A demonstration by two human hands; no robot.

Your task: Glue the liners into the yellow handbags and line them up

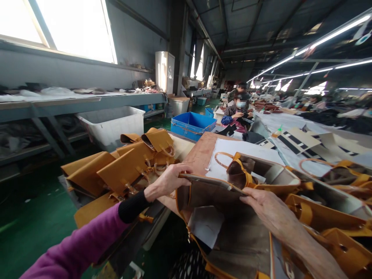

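A mustard-yellow handbag point(241, 228) with a grey-brown lining is spread wide in front of me, its mouth facing up. My left hand point(170, 179) pinches the far rim near its left corner. Farther right along the same rim, my right hand point(263, 203) grips the edge between thumb and fingers. Inside the bag lies a pale sheet of paper or lining point(207, 224). Just beyond it, another yellow bag point(267, 186) with a looped handle rests on the worktable point(200, 149). The outer far side of the held bag is hidden.
Several yellow bags point(128, 166) are piled at left, and more bags point(328, 217) crowd the right. Behind stand a blue bin point(192, 126) and a white tub point(113, 126). A seated person point(236, 112) is farther back beside a table with cut pieces point(302, 143).
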